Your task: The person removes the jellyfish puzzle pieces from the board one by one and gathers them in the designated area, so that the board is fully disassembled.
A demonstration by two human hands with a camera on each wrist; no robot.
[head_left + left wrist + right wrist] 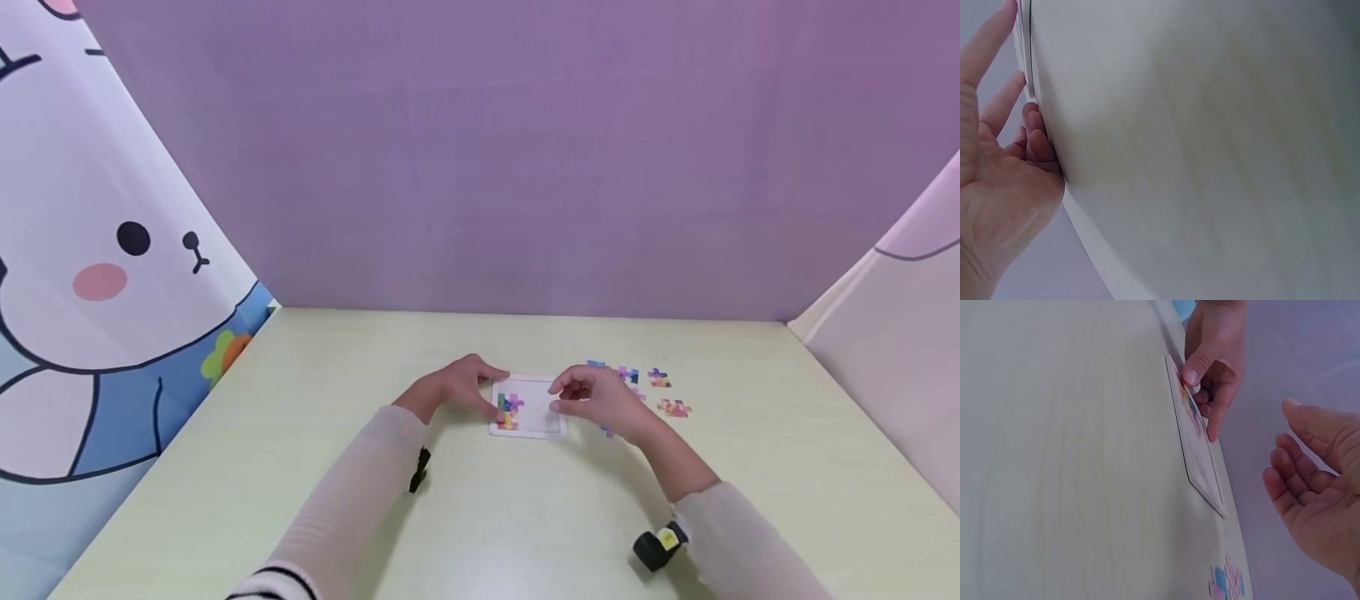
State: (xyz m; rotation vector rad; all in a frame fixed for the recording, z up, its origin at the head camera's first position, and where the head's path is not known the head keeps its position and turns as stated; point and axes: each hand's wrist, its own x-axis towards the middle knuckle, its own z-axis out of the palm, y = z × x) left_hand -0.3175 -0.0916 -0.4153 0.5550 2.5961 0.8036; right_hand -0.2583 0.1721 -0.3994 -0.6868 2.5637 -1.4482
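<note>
A flat white puzzle tray (538,408) lies on the table, with several joined jigsaw pieces (507,412) along its left side. My left hand (467,385) spans the tray's left edge. Its thumb rests on the pieces near the lower left corner, and its index finger reaches to the far corner. In the left wrist view, the straight fingers (1005,103) touch the tray's side. Over the tray's right edge hovers my right hand (596,396). The right wrist view shows this hand (1319,487) with thumb and fingers apart and nothing between them.
Loose jigsaw pieces lie right of the tray, among them one at the back (659,377) and a joined cluster (674,408); my right hand partly covers others. Black wrist devices sit under both sleeves, the right one (660,546) close over the table. A purple backdrop (480,167) stands behind.
</note>
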